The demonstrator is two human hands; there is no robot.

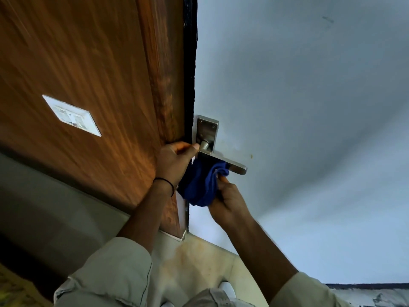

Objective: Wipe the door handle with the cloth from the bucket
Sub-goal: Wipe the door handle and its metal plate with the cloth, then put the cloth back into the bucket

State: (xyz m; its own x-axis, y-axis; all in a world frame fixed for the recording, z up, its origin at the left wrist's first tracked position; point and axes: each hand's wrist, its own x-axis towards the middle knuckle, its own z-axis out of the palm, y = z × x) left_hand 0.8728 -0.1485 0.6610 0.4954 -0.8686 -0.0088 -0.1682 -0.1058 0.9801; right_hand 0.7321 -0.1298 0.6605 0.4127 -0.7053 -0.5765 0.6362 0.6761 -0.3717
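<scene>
At centre frame, a bunched dark-blue cloth (202,187) is pressed under the brushed-steel lever door handle (223,161) — gripped from below by the right hand (230,204), while the left hand (174,161) pinches the handle's neck. Wiping is judged under way; the lever's tip is uncovered — no bucket is seen.

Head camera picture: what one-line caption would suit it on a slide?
Both hands work a blue cloth along a metal door handle on a pale door.
</scene>
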